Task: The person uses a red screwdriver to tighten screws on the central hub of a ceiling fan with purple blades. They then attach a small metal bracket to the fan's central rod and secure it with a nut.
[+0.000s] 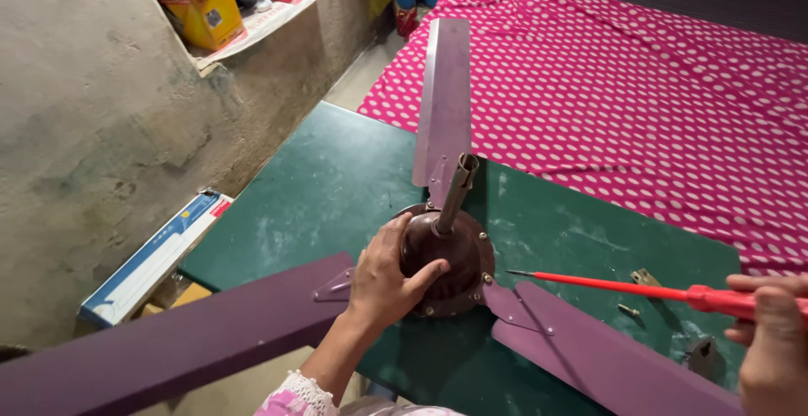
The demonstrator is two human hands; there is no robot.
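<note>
Left hand [389, 277] wraps its fingers over the brown motor housing [446, 260] of a purple-bladed ceiling fan [442, 96] lying on a green table [328, 185], steadying it, while the right hand [770, 332] closes around a red-handled screwdriver [640, 288] whose tip points toward the hub. Work looks to be at the blade screws (a loose screw [628, 309] lies nearby), so the tip must seat squarely. Left of the table, a long blue-and-white carton [156, 256] leans by the wall; a yellow box [206, 8] sits on a ledge.
</note>
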